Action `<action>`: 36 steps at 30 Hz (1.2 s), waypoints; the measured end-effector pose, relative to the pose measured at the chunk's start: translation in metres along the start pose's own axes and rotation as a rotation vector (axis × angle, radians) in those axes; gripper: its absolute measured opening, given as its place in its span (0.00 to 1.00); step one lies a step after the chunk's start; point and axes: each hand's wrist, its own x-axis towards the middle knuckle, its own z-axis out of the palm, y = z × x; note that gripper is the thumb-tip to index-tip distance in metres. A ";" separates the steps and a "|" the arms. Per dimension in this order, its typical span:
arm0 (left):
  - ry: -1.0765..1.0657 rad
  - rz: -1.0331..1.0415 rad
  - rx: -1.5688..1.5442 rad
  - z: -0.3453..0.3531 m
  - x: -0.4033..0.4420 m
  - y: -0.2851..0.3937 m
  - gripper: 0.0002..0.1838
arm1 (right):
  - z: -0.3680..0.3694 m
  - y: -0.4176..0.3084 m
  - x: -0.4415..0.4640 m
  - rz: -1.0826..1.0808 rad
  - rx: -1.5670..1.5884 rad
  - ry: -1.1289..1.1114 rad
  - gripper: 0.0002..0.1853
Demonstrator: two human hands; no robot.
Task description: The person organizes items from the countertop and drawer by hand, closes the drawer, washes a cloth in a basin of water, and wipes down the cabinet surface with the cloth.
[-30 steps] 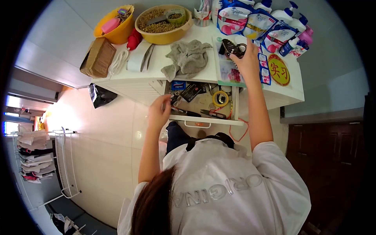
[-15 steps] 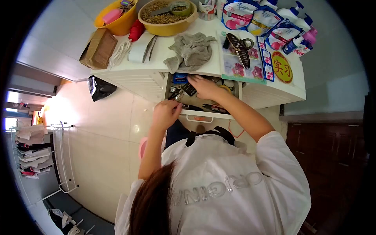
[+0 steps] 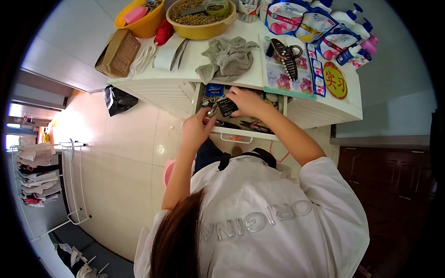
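An open drawer [image 3: 269,135] juts from the white cabinet. My right hand [image 3: 245,103] is inside it, fingers closed on a black card [image 3: 227,107] with pale print. At the drawer's left front, my left hand [image 3: 198,126] has its fingers bent round a small shiny metal item [image 3: 212,110], too small to name. A blue packet [image 3: 214,90] lies at the back left of the drawer. Dark-handled tools [image 3: 255,126] lie along its front. On the cabinet top, a dark claw hair clip with beads [image 3: 284,59] rests on a floral sheet [image 3: 273,79].
On the cabinet top [image 3: 171,78] are a grey cloth [image 3: 229,58], a cardboard box [image 3: 118,53], a yellow basin [image 3: 199,31], an orange basin [image 3: 143,25], blue refill pouches [image 3: 285,17] and a round yellow sticker [image 3: 334,80]. A black bag [image 3: 119,99] lies on the floor.
My right hand has let go of the hair clip on the cabinet top, moved down into the drawer and taken hold of the black card. My left hand has shifted slightly at the drawer's left side.
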 end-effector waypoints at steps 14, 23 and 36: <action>-0.090 -0.309 -1.018 0.002 0.033 -0.007 0.09 | -0.022 -0.013 -0.022 -0.025 0.383 0.285 0.35; 0.007 -0.314 -0.979 0.003 0.032 -0.021 0.09 | -0.011 0.008 -0.017 0.143 0.335 -0.163 0.35; 0.065 -0.270 -1.054 0.005 0.029 -0.021 0.11 | 0.020 0.010 -0.015 0.123 0.061 -0.525 0.43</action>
